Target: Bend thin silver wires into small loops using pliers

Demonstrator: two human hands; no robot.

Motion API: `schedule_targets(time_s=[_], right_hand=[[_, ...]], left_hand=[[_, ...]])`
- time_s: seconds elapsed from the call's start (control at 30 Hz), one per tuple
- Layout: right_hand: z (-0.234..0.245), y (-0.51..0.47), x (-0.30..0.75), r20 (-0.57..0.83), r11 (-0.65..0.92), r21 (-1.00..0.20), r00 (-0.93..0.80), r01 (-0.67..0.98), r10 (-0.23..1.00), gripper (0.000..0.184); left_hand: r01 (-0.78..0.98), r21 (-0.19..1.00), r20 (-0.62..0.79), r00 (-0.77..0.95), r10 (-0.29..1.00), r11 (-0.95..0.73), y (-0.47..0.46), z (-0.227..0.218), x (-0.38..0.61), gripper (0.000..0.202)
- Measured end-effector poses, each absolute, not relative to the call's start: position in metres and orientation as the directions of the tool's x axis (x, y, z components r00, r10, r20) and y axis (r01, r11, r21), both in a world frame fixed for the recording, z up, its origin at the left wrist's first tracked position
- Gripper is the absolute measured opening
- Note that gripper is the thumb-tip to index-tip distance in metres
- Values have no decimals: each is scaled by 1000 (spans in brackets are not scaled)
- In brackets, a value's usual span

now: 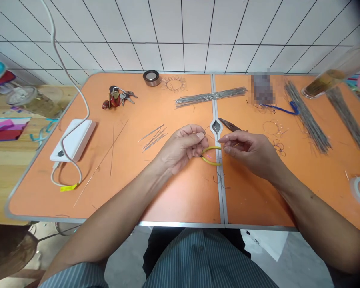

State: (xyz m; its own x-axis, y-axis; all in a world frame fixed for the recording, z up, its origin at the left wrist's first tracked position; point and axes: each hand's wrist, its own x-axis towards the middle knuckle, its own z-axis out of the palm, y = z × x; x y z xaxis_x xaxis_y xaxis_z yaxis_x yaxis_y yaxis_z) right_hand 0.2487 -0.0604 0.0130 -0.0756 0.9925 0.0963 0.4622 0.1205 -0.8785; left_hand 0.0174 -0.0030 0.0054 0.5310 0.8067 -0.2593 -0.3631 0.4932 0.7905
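My left hand (183,146) and my right hand (249,151) meet over the middle seam of the orange folding table (156,192). Both are closed in a pinch, and a thin wire (211,138), hard to see, runs between their fingertips. Just below the fingers lies a yellow curved piece (211,155) that looks like tool handles. I cannot tell whether either hand touches it. A dark pointed plier head (229,125) rests on the table just behind my right hand.
Short cut wires (154,137) lie left of my hands and two long thin ones (112,150) further left. A white charger box (73,140) with cable, keys (117,97), a tape roll (151,77), a wire bundle (210,96) and grey wire bundles (307,116) surround them.
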Motion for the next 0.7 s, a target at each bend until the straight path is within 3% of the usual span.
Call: schedule_targets(time_s=[0.23,0.37,0.53,0.7], right_hand=[[2,-58,252,360,365,-660,-150,657,921,19],[-2,-56,257,427,341,-589,-76,732,901,17],[3,-58,256,368,221,-697,76,682,927,10],[14,-62,244,199,117,-883,137,454,970,3]], left_hand=[[-282,816,-259,600,757,504,-3,5,16,22],[-162,897,-234,615,753,412,-6,6,16,15],[-23,952,-222,631,743,304,-13,4,17,7],[80,964,-247,633,734,255,-18,1,20,5]])
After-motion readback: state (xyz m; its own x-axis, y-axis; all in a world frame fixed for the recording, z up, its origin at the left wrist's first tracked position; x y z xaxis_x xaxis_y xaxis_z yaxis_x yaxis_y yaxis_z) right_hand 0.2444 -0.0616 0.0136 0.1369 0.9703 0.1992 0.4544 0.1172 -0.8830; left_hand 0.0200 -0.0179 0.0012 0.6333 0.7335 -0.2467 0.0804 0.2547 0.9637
